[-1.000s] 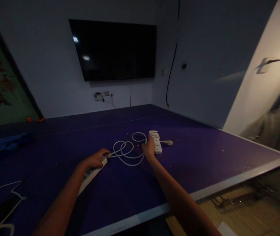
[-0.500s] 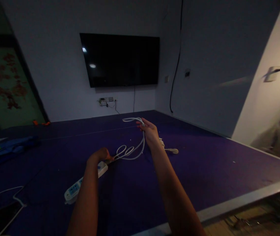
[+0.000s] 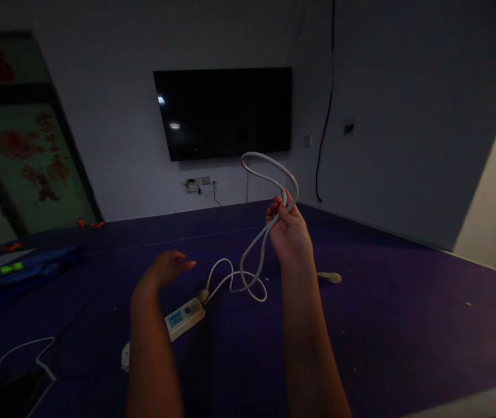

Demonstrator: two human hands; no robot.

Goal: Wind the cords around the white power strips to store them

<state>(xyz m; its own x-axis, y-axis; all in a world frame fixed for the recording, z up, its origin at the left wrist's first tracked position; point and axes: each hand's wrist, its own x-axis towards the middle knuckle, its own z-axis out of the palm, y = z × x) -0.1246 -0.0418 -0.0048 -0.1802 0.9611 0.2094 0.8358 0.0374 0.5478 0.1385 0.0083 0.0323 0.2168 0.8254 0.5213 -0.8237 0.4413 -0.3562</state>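
Observation:
A white power cord (image 3: 253,247) hangs in loops from my right hand (image 3: 290,229), whose fingers are closed around it. One loop stands up above the fingers, and the rest curls down to the purple surface. My left hand (image 3: 165,271) is raised above the white power strip (image 3: 189,318), fingers apart and holding nothing. The strip has blue socket panels, and my left forearm hides part of it. Beside the strip's end, where the cord begins, is a pale plug-like piece (image 3: 203,295). Another pale plug (image 3: 330,277) lies right of my right wrist.
The broad purple surface (image 3: 387,325) reaches the wall, where a television (image 3: 230,113) hangs above several sockets. Blue cloth (image 3: 51,266) lies at left. At lower left is a dark flat device (image 3: 13,395) with a white cable (image 3: 25,341). A black cable (image 3: 325,128) hangs at the corner.
My right hand has lifted the cord higher, raising its loop. My left hand has let go near the strip's end and moved up and left. The view has shifted slightly.

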